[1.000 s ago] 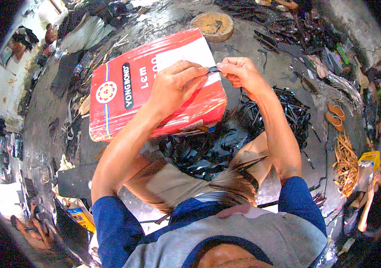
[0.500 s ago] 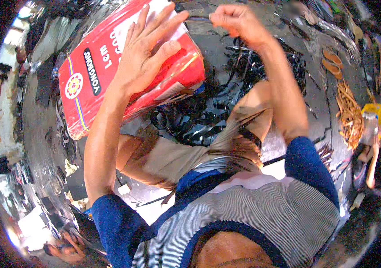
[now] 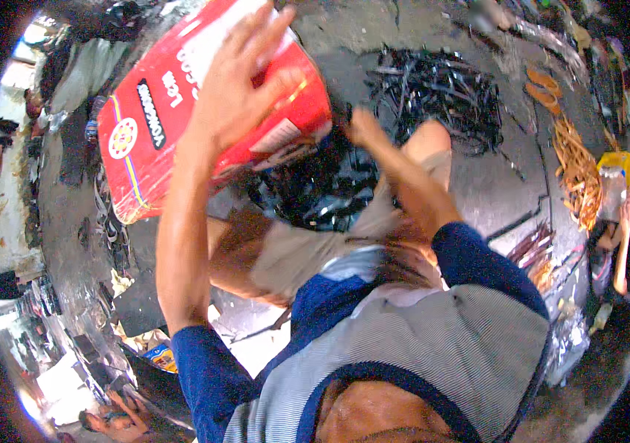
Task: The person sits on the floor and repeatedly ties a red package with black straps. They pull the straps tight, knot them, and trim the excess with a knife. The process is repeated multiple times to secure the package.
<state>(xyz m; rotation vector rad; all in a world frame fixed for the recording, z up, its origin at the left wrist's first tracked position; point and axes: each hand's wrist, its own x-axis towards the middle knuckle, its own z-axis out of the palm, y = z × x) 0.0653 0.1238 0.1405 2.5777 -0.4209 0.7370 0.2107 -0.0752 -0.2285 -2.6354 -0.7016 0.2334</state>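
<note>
One left hand (image 3: 238, 87) splayed over red box (image 3: 164, 94), right hand (image 3: 365, 128) blurred, grip unclear

Red box (image 3: 160, 162): glossy, with what looks like creased clear plastic film over it. To its right, your black strips (image 3: 436, 96) read as smooth and shiny; plastic or leather, you cannot tell. Floor (image 3: 470, 184) around the box: hard, mostly matt, scuffed. Your shorts (image 3: 293, 258), nearer you than the box: matt cloth. Your shirt (image 3: 425, 332), nearer still: matt, fine-textured cloth.
</note>
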